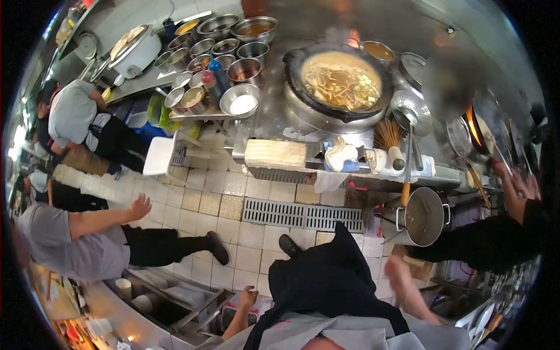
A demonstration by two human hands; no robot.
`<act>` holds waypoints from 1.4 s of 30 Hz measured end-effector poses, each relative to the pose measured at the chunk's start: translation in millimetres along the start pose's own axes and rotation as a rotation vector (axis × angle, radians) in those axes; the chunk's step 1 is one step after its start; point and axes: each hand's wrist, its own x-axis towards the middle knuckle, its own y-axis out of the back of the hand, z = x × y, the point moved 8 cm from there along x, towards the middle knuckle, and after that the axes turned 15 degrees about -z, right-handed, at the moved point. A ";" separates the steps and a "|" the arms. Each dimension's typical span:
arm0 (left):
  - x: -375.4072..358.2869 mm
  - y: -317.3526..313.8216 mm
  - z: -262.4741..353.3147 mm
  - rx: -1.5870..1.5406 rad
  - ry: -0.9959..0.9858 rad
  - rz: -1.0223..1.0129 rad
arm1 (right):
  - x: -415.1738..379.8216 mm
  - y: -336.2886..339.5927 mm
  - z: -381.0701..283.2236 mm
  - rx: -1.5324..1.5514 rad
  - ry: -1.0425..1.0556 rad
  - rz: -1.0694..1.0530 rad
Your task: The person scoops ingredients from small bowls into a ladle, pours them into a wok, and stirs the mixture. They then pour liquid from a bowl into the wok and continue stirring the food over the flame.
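Note:
My left hand (248,298) hangs low at my left side, near a metal-edged counter. Its fingers are loosely bent and apart, and nothing shows in them. On my other side, my right hand (398,274) is raised beside my black apron (321,271); motion smears its fingers. Closest to that hand is a large two-handled pot (424,217) on the floor side of the stove. Ahead, a big wok (341,81) holds broth with noodle-like strips and pale pieces. A wooden-handled ladle (406,185) and a bamboo brush (389,140) rest at the stove's front edge.
Several metal bowls (242,100) of ingredients crowd the left counter, near a rice cooker (135,52). A white stool (160,156) stands below. One co-worker (76,242) steps at left; another co-worker's hand (513,185) works by a flaming wok. Floor grates (274,213) run before the stove.

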 end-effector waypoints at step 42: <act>65.0 -134.2 -36.5 0.010 0.070 0.115 | 212.0 -150.3 -381.9 -0.135 0.478 -0.419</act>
